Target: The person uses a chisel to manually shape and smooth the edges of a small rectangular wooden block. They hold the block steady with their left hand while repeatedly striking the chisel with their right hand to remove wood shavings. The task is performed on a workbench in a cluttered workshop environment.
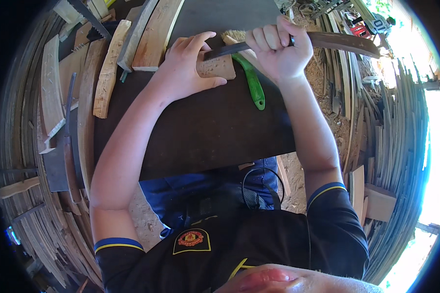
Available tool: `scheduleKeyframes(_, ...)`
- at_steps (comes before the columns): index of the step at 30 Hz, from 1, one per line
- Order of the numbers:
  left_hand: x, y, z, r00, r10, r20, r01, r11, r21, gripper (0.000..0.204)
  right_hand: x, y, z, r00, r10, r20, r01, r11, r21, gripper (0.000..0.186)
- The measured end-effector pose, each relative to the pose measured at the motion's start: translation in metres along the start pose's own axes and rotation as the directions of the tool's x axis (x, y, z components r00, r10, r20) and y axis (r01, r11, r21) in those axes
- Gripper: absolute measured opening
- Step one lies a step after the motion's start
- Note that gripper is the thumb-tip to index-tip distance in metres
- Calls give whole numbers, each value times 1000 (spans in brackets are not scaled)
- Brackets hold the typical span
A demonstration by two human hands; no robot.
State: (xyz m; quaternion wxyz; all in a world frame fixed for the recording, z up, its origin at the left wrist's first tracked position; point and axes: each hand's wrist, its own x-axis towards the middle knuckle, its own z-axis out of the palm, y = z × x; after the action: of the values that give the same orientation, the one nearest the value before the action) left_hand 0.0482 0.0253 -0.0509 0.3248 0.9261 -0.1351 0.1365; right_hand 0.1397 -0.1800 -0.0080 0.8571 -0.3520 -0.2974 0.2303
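A: Edges first. Where's the free room?

B: Dark board [200, 132] lies across the lap. Its near edge runs just above the blue trousers, and the stretch between that edge and both wrists is bare. The far edge is crowded: pale wood slats [151, 34] lean in beyond the left fingertips.

A: Hands?

B: Left hand [188, 66] is flat, fingers spread and pressing down on a small wooden block [219, 67], which sits under and just right of those fingers. Right hand [278, 49] is fisted tight around a long dark curved blade [342, 43]; one end pokes out left of the knuckles over the block, the other runs out right of the fist, off the board.

A: Blade touching the block?

B: Looks like it rests on the block's top edge (can't be certain, the knuckles hide part of it).

A: Anything in the way?

B: Green-handled brush [252, 80] lies just below the right fist, bristles tucked behind the fingers, handle pointing toward the body. A rough-barked strip [107, 68] and more planks lie beyond the left wrist, well apart from the fingers.

A: Surroundings?

B: Stacked bent wood strips on both sides, sawdust on the ground to the right, bright daylight at the right rim.
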Motion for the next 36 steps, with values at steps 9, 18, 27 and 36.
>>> scheduleKeyframes(9, 0, 0, 1, 1000, 18, -13, -18, 1000, 20, 90, -2, 0, -3, 986, -52, -160, 59, 998, 38, 30)
scheduleKeyframes(18, 1, 2, 1, 998, 54, -32, -53, 998, 36, 90, -6, -20, -10, 993, -50, -107, 49, 999, -17, 31)
scheduleKeyframes(27, 1, -2, 2, 999, 39, -28, -38, 999, 33, 90, -4, -29, -11, 1000, -19, 23, 20, 997, -79, 33)
scheduleKeyframes(36, 2, -1, 0, 999, 39, -37, -37, 998, 46, 88, -5, -29, -19, 992, -2, -123, 3, 1000, 6, 31)
